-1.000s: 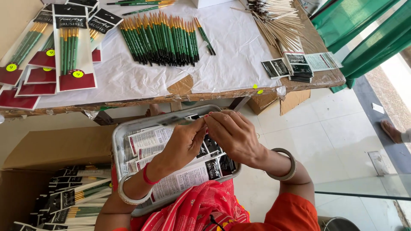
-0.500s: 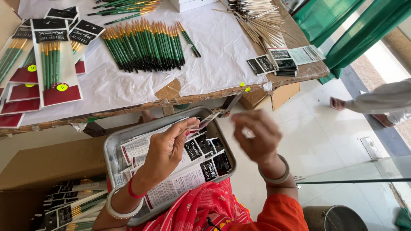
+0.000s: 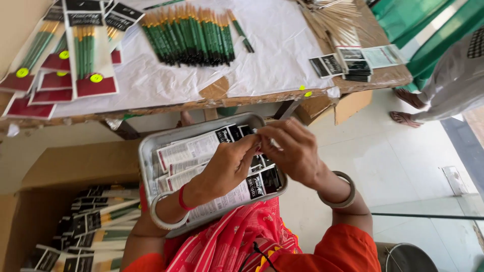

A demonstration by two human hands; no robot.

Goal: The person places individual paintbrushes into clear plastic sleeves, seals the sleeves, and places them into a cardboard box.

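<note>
Here the left hand (image 3: pixel 229 163) and right hand (image 3: pixel 292 151) meet fingertip to fingertip, pinching a small item too hidden to identify, above the metal tray (image 3: pixel 151 146) of brush packets (image 3: pixel 189 151).

The tray (image 3: pixel 151 146) under the left hand (image 3: pixel 229 163) and right hand (image 3: pixel 292 151) looks like dull, brushed metal. The card sleeves (image 3: pixel 201 151) in it appear to be glossy printed paper. The table (image 3: pixel 252 98) edge is rough, worn wood under a crinkled white paper sheet (image 3: pixel 282 55). The box (image 3: pixel 60 166) is matt brown cardboard. The bangles (image 3: pixel 345 194) look like smooth metal, and the garment (image 3: pixel 237 242) is soft woven cloth.
</note>
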